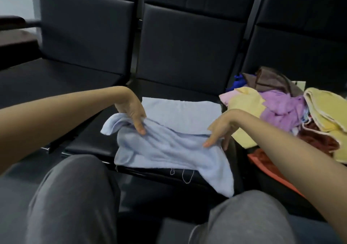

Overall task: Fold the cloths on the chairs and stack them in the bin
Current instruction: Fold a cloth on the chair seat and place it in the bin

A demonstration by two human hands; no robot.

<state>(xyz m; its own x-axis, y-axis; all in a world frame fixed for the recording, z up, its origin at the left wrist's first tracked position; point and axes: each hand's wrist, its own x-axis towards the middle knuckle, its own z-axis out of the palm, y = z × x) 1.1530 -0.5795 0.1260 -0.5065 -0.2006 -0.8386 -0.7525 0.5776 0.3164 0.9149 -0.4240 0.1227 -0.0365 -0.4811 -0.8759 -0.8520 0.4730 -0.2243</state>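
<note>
Blue cloth (169, 146) | left hand (132, 112) pinches fold | right hand (220, 129) pinches edge

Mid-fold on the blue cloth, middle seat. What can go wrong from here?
1. The blue cloth is bunched between the left hand and right hand, so the fold may come out crooked.
2. Its near corner hangs off the front of the seat; it may slide to the floor.
3. The cloth pile lies right beside it; the right hand may snag one.
</note>
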